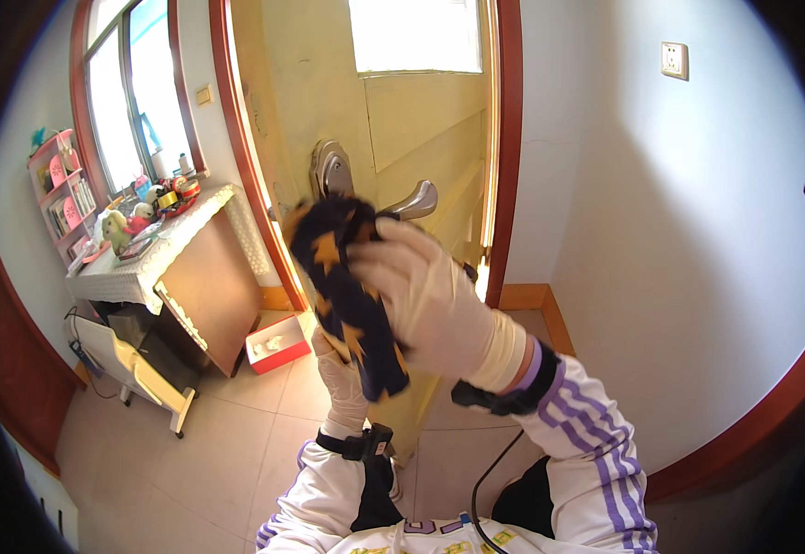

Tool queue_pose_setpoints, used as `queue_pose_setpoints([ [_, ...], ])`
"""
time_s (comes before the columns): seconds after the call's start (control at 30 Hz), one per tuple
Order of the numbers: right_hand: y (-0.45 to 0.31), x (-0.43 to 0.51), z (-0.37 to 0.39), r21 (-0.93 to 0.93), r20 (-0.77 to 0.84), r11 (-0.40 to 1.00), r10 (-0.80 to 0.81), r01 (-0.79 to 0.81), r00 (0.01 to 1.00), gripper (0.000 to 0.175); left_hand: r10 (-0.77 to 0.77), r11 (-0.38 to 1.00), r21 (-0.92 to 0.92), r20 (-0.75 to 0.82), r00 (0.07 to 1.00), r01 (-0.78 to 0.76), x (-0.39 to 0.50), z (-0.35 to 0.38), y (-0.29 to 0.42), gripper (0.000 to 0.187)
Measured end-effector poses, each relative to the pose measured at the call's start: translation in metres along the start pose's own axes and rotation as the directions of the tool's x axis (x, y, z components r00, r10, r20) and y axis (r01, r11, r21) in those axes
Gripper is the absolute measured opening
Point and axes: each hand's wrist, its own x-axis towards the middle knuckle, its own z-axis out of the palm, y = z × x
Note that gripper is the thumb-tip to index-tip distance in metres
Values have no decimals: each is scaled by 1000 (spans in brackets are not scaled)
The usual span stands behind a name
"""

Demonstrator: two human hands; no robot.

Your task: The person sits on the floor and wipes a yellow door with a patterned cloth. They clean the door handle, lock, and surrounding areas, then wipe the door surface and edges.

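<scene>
My right hand (437, 305), in a pale glove and blurred, holds a dark cloth with orange stars (364, 329). The cloth lies against the edge area of a yellow door (423, 118), just below the metal lock plate (333, 166). Behind my right fingers, the lever handle (416, 199) sticks out to the right. Lower down, my gloved left hand (343, 391) is at the door's edge with its thumb pointing up. The hanging cloth hides its fingers, so its grip cannot be made out.
At left stands a desk with a lace cloth (146, 277), bearing soft toys (117, 230) and a pink shelf (63, 187). A red box (279, 344) and a pale wheeled stand (139, 367) are on the tiled floor. A black cable (476, 492) hangs before my body.
</scene>
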Motion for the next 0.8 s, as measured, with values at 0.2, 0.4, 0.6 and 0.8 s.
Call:
queue_pose_setpoints([
  [0.2,-25,-98,9,719,402,202,660,-665,635,34,257,677,690,104,961,-255,-4,4,8,49],
  [0.4,-1,-135,13,171,-68,812,574,-558,816,34,242,686,698,46,969,-204,-11,22,20,55],
  [0.6,15,-81,40,644,-32,591,656,-486,754,28,220,687,703,39,975,-183,-15,21,20,51],
  [0.8,32,-74,79,760,-5,495,652,-421,758,31,226,677,706,72,971,-210,-12,17,17,59],
])
